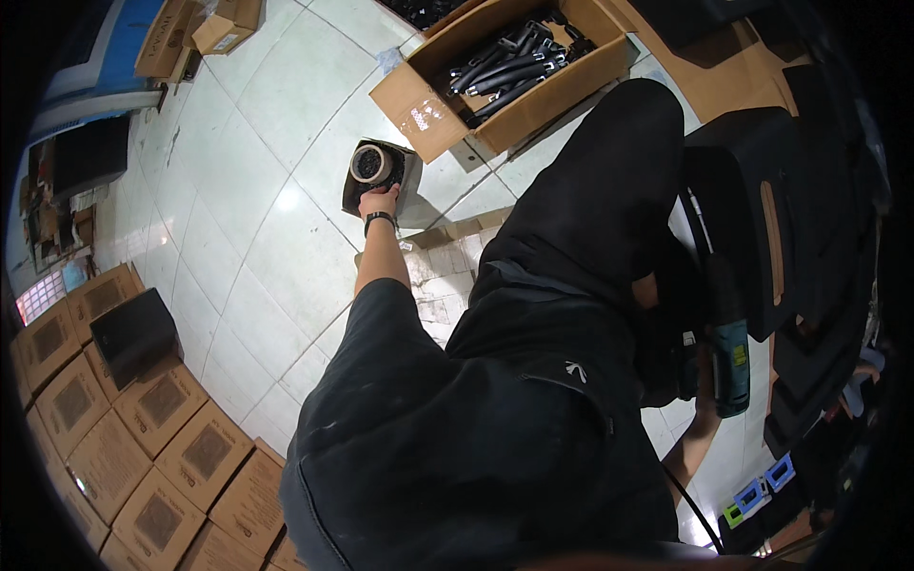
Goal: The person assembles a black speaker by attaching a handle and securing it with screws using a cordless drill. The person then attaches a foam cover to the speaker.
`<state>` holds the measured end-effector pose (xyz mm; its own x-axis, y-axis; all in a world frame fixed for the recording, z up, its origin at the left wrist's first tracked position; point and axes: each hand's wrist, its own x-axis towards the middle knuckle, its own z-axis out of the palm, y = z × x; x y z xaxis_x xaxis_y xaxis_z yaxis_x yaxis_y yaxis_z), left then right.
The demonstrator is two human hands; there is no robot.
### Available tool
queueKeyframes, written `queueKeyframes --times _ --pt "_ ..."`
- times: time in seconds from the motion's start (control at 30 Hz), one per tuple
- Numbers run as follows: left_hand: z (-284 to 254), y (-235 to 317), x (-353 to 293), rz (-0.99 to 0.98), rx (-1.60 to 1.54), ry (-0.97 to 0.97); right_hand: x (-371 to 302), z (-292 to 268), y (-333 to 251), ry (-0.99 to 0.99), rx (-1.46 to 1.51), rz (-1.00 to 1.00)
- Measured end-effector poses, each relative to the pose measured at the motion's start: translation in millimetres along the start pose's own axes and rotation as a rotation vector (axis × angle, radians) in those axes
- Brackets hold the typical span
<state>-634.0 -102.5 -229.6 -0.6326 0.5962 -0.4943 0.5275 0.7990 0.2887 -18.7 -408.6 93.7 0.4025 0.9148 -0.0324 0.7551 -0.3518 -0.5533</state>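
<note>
My left hand reaches forward to a small dark open box on the floor. Its fingers are curled at the near side, among small black pieces; what they pinch, if anything, is too small to tell. Inside that box sits a round tan-rimmed container filled with small black pieces, perhaps screws. Down at my right side, my right hand is wrapped round a teal and black power screwdriver. Its long metal bit points forward, close to a black padded panel with a tan slot.
A cardboard box of black handle-like parts stands ahead. Stacked brown cartons fill the left, a black panel on them. More black panels line the right side. A cord trails below the screwdriver.
</note>
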Motion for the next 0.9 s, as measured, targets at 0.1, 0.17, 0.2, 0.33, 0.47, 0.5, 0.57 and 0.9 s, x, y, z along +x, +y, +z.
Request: queueKeyframes --times 0.1,0.17,0.2,0.33,0.47,0.5,0.57,0.9 --pt "12 29 9 -0.106 0.055 0.045 -26 11 4 0.097 0.027 -0.055" --pt "16 9 31 0.095 0.201 0.035 -17 16 -14 0.083 0.07 -0.08" --pt "17 8 38 0.183 0.286 0.029 -7 20 -27 0.067 0.119 -0.121" --pt "23 40 55 0.489 0.476 -0.028 -2 17 -73 0.081 0.242 -0.127" --pt "35 87 29 0.706 0.279 -0.038 1 8 -89 0.145 0.441 -0.026" --pt "46 112 12 0.777 0.198 -0.086 -21 12 -80 0.17 0.458 0.072" --pt "25 159 -31 0.831 -0.058 -0.122 -18 23 -73 0.229 0.475 0.025" --pt "-2 315 -263 0.972 -0.677 -1.203 -59 32 -99 0.373 0.546 -0.058"
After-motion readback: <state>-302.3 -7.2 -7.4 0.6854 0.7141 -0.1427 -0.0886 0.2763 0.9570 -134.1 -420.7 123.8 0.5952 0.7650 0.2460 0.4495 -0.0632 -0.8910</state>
